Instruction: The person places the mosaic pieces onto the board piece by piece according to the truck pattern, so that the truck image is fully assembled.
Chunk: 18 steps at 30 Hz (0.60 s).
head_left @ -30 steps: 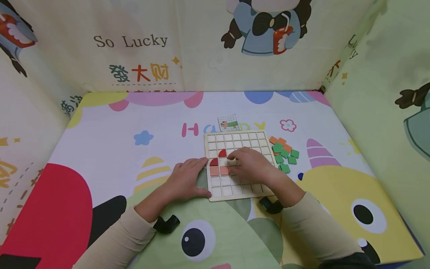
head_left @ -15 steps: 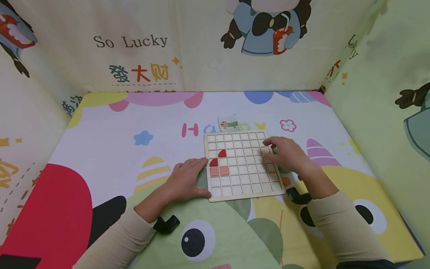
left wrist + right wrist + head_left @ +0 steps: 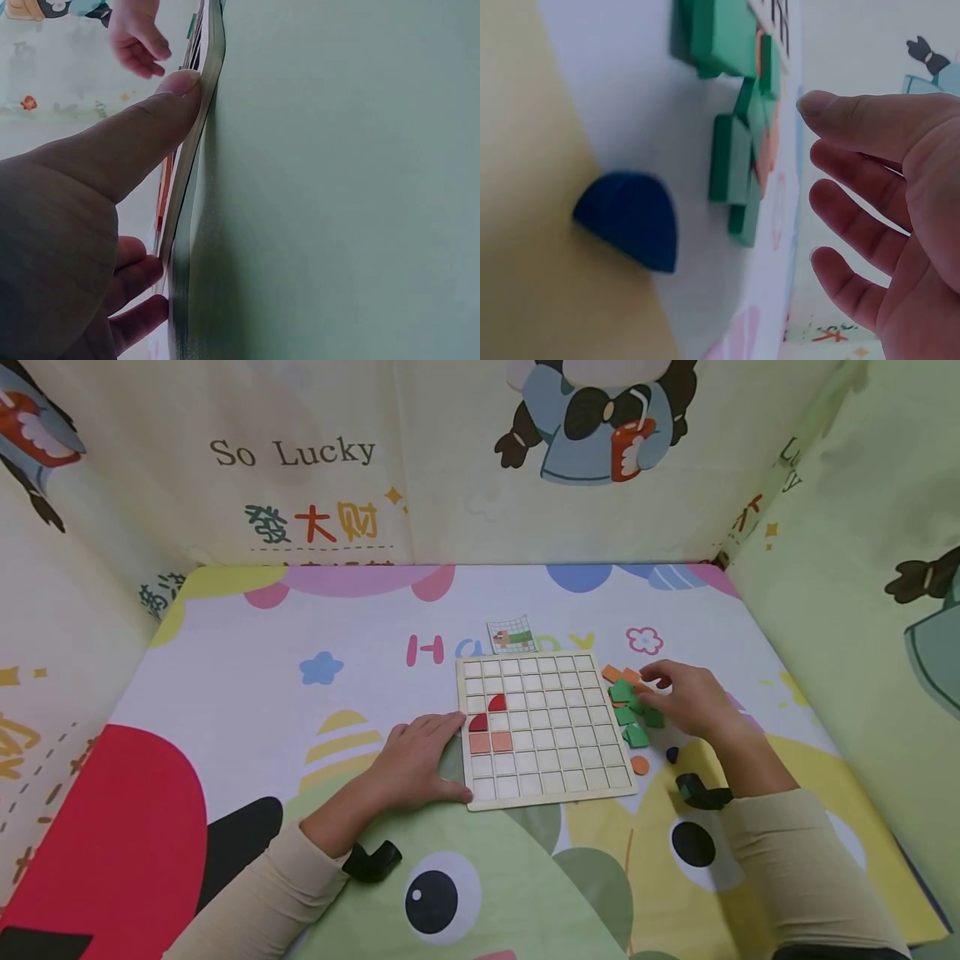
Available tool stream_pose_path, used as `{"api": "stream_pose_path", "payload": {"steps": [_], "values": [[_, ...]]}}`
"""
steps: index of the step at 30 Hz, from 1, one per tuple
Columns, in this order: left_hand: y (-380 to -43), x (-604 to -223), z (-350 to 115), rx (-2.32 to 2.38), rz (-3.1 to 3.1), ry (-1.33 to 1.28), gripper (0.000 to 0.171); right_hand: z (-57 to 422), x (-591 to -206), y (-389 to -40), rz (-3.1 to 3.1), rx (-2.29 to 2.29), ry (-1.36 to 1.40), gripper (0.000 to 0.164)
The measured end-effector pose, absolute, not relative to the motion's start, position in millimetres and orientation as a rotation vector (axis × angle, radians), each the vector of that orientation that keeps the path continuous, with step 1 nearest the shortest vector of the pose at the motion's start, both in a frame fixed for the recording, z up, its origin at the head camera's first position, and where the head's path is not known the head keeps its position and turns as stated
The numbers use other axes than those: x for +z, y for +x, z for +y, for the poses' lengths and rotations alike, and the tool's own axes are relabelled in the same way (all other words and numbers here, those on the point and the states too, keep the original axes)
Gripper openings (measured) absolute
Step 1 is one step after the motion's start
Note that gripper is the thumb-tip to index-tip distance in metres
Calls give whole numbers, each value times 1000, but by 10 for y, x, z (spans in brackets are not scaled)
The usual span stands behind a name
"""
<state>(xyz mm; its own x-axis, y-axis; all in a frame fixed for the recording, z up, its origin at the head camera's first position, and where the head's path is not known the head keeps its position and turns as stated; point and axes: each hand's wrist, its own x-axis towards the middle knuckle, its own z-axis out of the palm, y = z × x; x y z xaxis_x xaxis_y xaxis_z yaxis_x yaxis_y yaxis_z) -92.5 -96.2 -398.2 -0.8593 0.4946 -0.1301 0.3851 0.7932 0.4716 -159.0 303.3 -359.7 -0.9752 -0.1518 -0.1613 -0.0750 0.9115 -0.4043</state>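
A wooden grid board (image 3: 555, 797) lies on the table. Red quarter-round tiles (image 3: 497, 702) and salmon square tiles (image 3: 501, 742) sit in its left cells. My left hand (image 3: 415, 760) rests at the board's left side, thumb touching the near corner and fingertips against the upper edge. In the left wrist view, the thumb (image 3: 142, 127) presses the board's edge. My right hand (image 3: 690, 697) hovers over the loose tiles, fingers loosely bent and apart, nothing visible between them. Below it are green square tiles (image 3: 636, 737) and orange tiles (image 3: 612, 673), partly covered by the hand.
A small picture card (image 3: 512, 634) with a gridded drawing lies behind the board. Near the pile are an orange round tile (image 3: 640, 765) and a dark blue rounded piece (image 3: 626, 217). Printed fabric walls (image 3: 450, 510) enclose the table at the back and sides.
From above the middle of the board, my right hand has moved right to the loose tiles. The left hand and the board stay where they were.
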Motion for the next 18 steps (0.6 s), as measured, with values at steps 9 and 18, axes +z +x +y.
{"api": "stream_pose_path", "payload": {"steps": [9,18], "values": [[-921,-3975,-961,644,2734,675,105,3131,-3682,-1623,2877,-608,-103,42],[-919,-3977,-954,630,2733,665,106,3142,-3733,-1652,2850,-592,-75,41]]}}
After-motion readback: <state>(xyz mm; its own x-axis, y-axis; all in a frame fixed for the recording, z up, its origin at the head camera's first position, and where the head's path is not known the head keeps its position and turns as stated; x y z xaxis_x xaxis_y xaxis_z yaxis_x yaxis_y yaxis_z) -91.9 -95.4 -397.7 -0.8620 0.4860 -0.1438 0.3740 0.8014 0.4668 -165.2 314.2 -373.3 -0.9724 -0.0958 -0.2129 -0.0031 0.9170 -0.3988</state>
